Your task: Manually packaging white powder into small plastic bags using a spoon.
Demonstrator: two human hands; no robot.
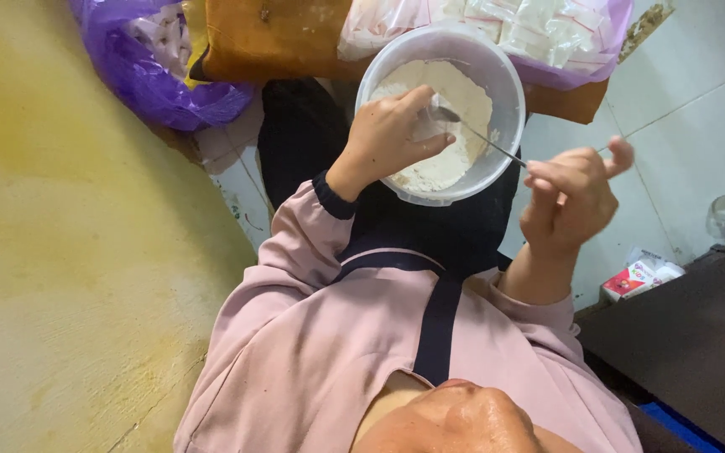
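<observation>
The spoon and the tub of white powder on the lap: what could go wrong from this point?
1. The white tub sits on the person's lap, not on a flat surface, so it might tip and spill the powder.
2. The right hand pinches the spoon only by its handle tip, so it could wobble and scatter powder.
3. The left hand holds a small clear packet over the tub; a missed pour would likely land on the dark clothing.

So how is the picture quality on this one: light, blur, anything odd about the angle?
Head view: soft, even light, no hard shadows or glare. The white powder in the tub is bright, with little texture. The right hand holding the spoon looks slightly smeared; the left hand is sharper. The angle is unusual: the person's chin and pink top fill the lower frame.
</observation>
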